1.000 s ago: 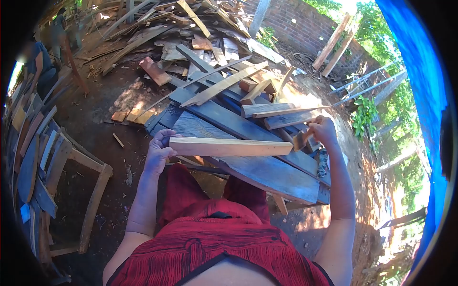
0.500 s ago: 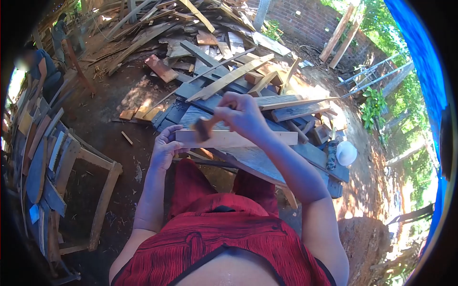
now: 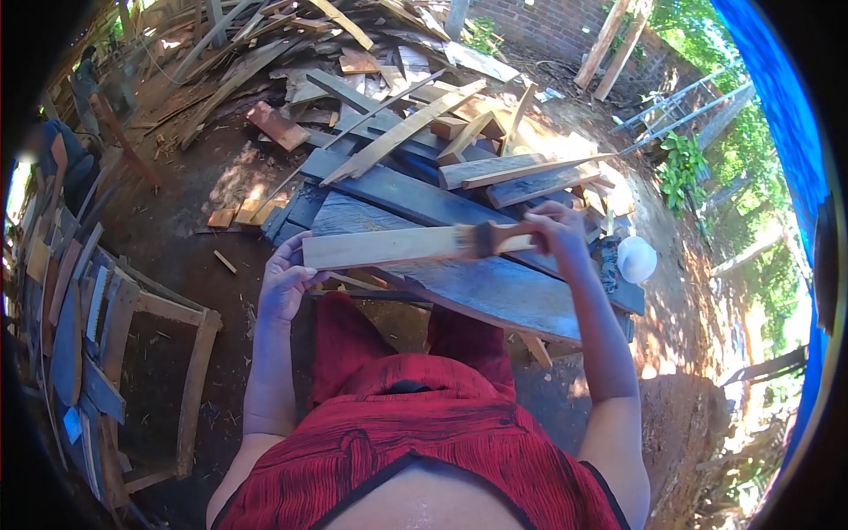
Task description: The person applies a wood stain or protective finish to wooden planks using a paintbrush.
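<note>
My left hand [image 3: 287, 277] grips the left end of a pale wooden board [image 3: 380, 248], thumb in front and fingers behind. The board is held roughly level above a worn wooden bench top [image 3: 495, 291]. My right hand [image 3: 555, 231] is closed round the handle of a paintbrush [image 3: 487, 239]. Its bristles point left and lie against the board's face, right of the middle. The brush and my right hand cover part of the board's right end.
A white round container [image 3: 636, 260] stands at the bench's right end. Beyond the bench lies a heap of scrap planks [image 3: 397, 132]. At left are a wooden frame [image 3: 199, 380] and stacked boards [image 3: 66, 344]. A person [image 3: 71, 168] is at the far left.
My right hand has swept the paintbrush from the board's left end toward its right end. My left hand keeps hold of the board, which sits slightly further left in view.
</note>
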A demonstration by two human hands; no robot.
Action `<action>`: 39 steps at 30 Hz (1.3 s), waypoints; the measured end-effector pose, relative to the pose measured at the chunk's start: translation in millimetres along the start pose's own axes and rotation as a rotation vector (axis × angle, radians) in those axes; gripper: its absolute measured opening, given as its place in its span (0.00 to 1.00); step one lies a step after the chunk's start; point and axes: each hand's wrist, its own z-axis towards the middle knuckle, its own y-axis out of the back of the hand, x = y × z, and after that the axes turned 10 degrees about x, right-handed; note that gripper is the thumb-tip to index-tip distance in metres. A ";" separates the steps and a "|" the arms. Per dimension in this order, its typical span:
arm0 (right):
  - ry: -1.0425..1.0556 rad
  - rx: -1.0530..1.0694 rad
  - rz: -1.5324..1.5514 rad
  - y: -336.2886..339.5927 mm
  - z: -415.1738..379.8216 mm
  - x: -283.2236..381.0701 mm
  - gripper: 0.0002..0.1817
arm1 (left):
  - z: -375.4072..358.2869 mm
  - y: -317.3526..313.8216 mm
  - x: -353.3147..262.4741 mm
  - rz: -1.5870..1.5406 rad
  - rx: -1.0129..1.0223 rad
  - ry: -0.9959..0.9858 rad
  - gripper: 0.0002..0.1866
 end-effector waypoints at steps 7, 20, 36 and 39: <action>-0.013 -0.338 -0.488 87.4 -4.4 -38.2 0.07 | 6.7 5.2 1.8 0.008 0.011 0.001 0.34; 0.335 0.071 -0.751 -109.1 4.1 35.0 0.11 | 4.8 10.2 5.8 0.031 0.011 -0.001 0.34; 0.062 0.316 0.219 -119.2 22.7 16.7 0.06 | 4.8 15.3 9.9 0.023 0.011 0.028 0.34; 0.004 0.106 0.174 -56.7 24.4 -8.2 0.06 | 4.8 17.1 12.2 0.033 -0.005 0.038 0.35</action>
